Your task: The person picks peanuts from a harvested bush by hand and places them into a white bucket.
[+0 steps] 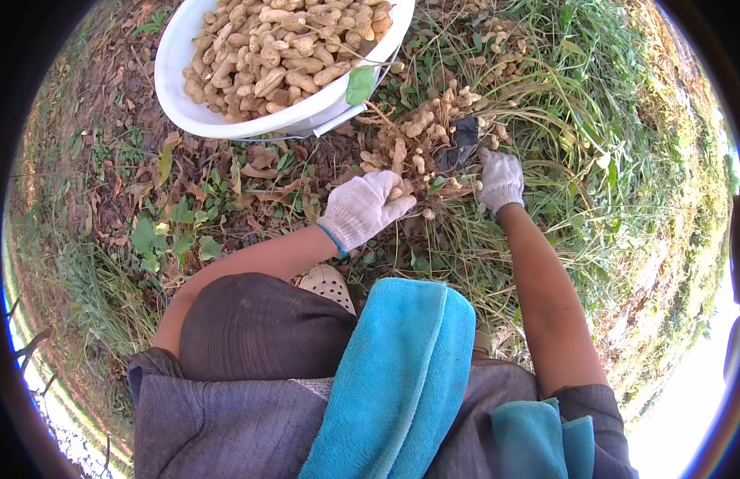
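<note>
My left hand (365, 208), in a white knit glove with a blue-edged cuff, pinches peanut pods (396, 193) between thumb and fingers. Just beyond it lies a clump of uprooted peanut plants (420, 124), roots and pods towards the left and stems trailing right. My right hand (502, 179), gloved the same way, is curled on the stems at the clump's right side; its fingertips are partly hidden. A scrap of black plastic film (461, 142) is caught among the roots beside it. Ahead on the left stands a white bucket (169, 90) heaped with peanuts in their shells (286, 57).
Dry leaves and low weeds (184, 230) cover the soil to the left. Cut grass and green stems (585, 143) spread on the right. The bucket's wire handle with its white grip (340, 120) hangs at the near side. A blue towel (400, 359) drapes down my front.
</note>
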